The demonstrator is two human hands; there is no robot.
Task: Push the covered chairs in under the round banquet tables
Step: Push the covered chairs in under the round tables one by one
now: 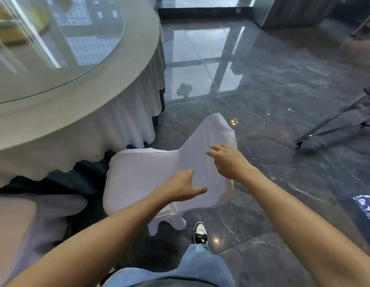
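White-covered chair [146, 179] sits beside the round desk [80, 108], left hand [181, 186] and right hand [226, 160] spread wide above it, holding nothing.

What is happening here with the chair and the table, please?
A person is reaching with both bare hands toward a chair in a white fabric cover that stands beside a round banquet table with a white skirted cloth and a glass top. The left hand and the right hand are open over the chair's back; neither has closed on it. The chair is not yet pushed in: most of its seat is still outside the table's edge, on the dark glossy stone floor.
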